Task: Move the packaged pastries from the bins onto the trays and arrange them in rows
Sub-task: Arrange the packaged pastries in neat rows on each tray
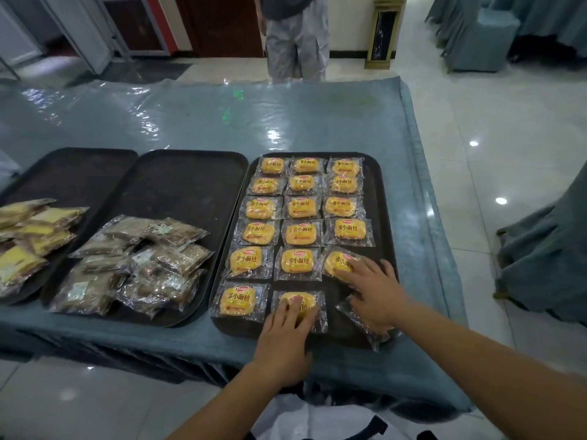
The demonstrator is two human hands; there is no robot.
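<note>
The black flat plastic tray (379,198) at 3 o'clock holds clear-wrapped yellow pastries (300,207) in three rows; the left hand (287,336) lies flat with straight fingers on the middle pack of the nearest row, and the right hand (374,292) presses flat on two packs at 4 o'clock, hiding most of the nearer one. The middle black tray (190,173) holds a loose heap of brown wrapped pastries (139,265), and a tray cut off at 9 o'clock (76,166) holds pale yellow wrapped packs (35,230). A person in grey trousers (297,39) stands past the blue shiny-covered table (190,122) at 12 o'clock.

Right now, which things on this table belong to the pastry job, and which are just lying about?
Job:
right tray of yellow bun packets in rows
left hand and right hand pressing packets
middle tray with piled brown packets
left tray with yellow packets

Lying about:
standing person
covered chairs
</note>
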